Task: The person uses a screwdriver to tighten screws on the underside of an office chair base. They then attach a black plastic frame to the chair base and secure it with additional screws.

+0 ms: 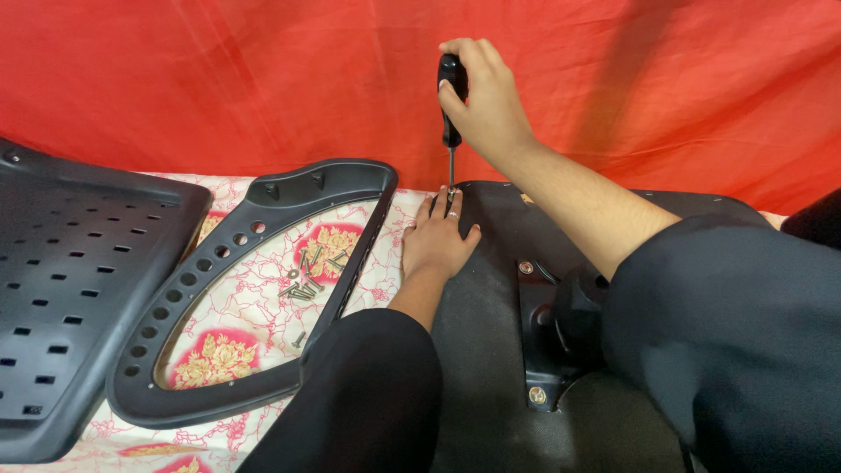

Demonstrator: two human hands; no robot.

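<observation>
Right hand (484,98), upper centre: fist closed round black screwdriver (451,105), held upright, tip on far edge of black seat panel (491,298). Left hand (438,238), centre: flat, fingers spread, pressing panel beside tip, grasping nothing. Armrest frame (263,289) centre left, loose screws (305,285) inside on floral cloth (236,324). Perforated backrest (70,280) far left.

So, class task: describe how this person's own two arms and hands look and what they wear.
Both arms wear loose black sleeves pushed up toward the elbows, leaving the forearms bare. The left hand has a ring on one of its fingers. The right hand is bare, with no glove or visible ring.
</observation>
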